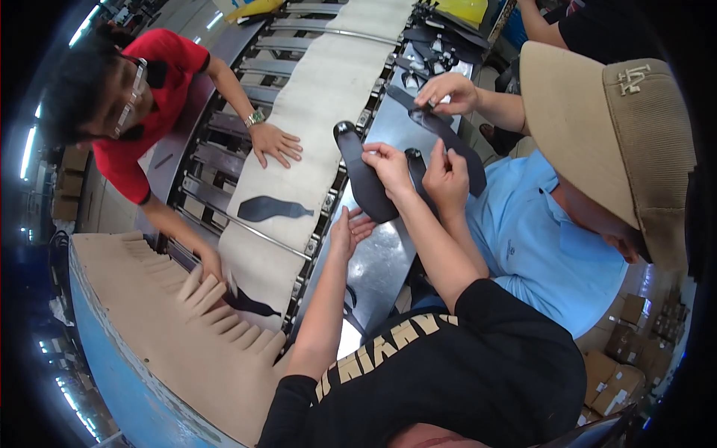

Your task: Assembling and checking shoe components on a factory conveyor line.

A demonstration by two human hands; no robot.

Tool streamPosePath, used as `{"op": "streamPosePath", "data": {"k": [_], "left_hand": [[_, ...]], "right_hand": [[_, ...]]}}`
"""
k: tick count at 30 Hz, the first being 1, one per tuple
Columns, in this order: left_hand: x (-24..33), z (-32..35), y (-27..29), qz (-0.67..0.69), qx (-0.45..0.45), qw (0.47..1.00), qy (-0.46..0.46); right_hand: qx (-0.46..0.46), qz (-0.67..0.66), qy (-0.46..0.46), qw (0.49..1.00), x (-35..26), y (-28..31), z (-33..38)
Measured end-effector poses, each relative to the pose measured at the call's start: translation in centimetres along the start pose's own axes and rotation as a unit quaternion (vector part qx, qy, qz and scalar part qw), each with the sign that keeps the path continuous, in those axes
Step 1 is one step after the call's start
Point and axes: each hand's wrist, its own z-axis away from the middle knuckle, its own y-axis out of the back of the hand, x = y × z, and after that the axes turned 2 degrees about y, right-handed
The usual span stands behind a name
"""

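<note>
Head view: my right grip (pixel 390 166) is closed in a pinch on the side edge of the dark piece (pixel 358 175). The piece is held tilted above the bench (pixel 385 250), beside the pale belt (pixel 306 97), its black rounded end pointing away from me. My left grip (pixel 346 235) has its fingers apart near the broad end; contact cannot be confirmed. A co-worker's hand (pixel 447 179) is just right of my right one. Another flat piece (pixel 270 208) lies on the belt.

Handling assessment: thin, probably light, flexible rather than rigid, with low breakage risk; surface slip undetermined. Recommended hold: side edges at mid-length, broad end supported from below.
</note>
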Motion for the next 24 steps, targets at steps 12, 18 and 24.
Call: {"op": "streamPosePath", "data": {"k": [12,18,24], "left_hand": [[0.4,0.3,-0.4,0.024,-0.018,1.0,0.005],[3.2,2.4,-1.9,0.012,0.103,0.982,-0.159],[8.7,4.8,-1.6,-0.138,0.094,0.898,-0.407]], "right_hand": [[0.012,-0.006,-0.032,0.999,0.2,0.4,0.3],[0.013,-0.007,-0.036,0.999,0.8,0.9,0.5],[-0.052,0.011,-0.062,0.997,1.8,0.4,2.6]]}}
